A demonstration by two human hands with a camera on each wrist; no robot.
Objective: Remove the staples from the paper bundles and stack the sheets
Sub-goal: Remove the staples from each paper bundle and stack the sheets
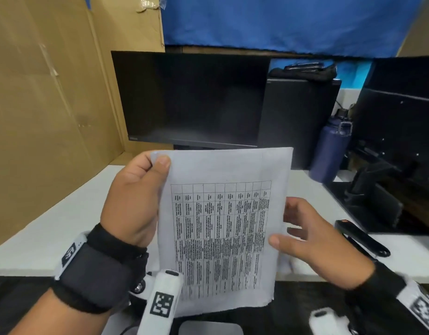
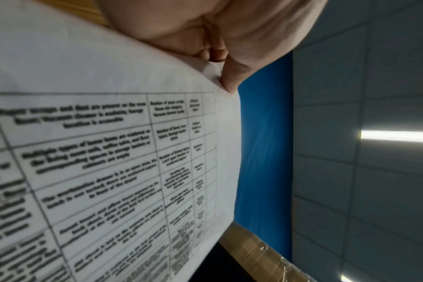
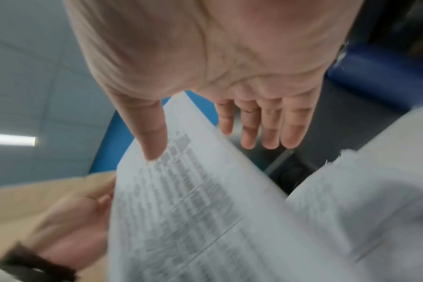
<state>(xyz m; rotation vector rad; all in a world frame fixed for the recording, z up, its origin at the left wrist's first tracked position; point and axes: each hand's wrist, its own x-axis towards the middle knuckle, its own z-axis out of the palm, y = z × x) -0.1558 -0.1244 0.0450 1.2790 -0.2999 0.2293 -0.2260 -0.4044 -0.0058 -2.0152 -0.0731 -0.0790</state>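
A stapled paper bundle (image 1: 220,226) printed with a table is held upright above the white table's (image 1: 51,226) front edge. My left hand (image 1: 158,163) pinches its upper left corner, thumb on the front and fingers behind; the left wrist view shows that pinch (image 2: 220,63) on the bundle (image 2: 109,152). My right hand (image 1: 288,228) is at the right edge, thumb tip resting on the printed face. In the right wrist view its fingers (image 3: 254,133) are straight behind the bundle (image 3: 193,209), apart from it. A blurred white sheet (image 3: 374,190) with a ragged edge lies to the right.
A black stapler-like tool (image 1: 361,238) lies on the table right of my right hand. Behind stand a dark monitor (image 1: 191,97), a black computer case (image 1: 298,117) and a blue bottle (image 1: 329,146). A cardboard wall (image 1: 39,117) closes the left side.
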